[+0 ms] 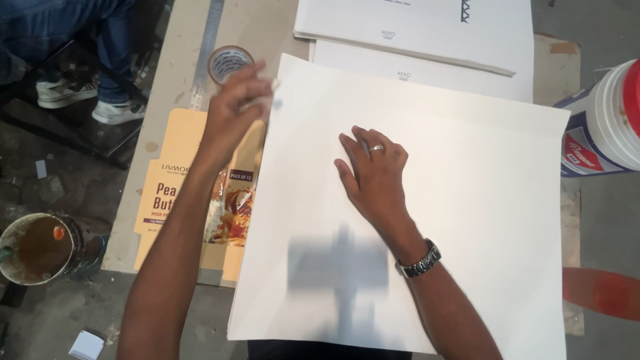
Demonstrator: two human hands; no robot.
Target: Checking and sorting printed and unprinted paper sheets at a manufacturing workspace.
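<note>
A large white sheet [480, 200] lies across the low work board. My right hand [375, 175], with a ring and a wristwatch, rests flat on the sheet's upper middle, fingers together. My left hand [235, 100] is raised at the sheet's upper left corner, fingers closed on a small white scrap, blurred by motion. Just beyond it a roll of tape [228, 63] sits on the board.
A metal ruler [204, 47] lies along the board's left side. A flattened tan carton [175, 193] sits left of the sheet. Stacked white sheets [427, 27] lie beyond. A white and red bucket [610, 123] stands right, a dirty tin [37, 248] left. Another person's legs [73, 40] are top left.
</note>
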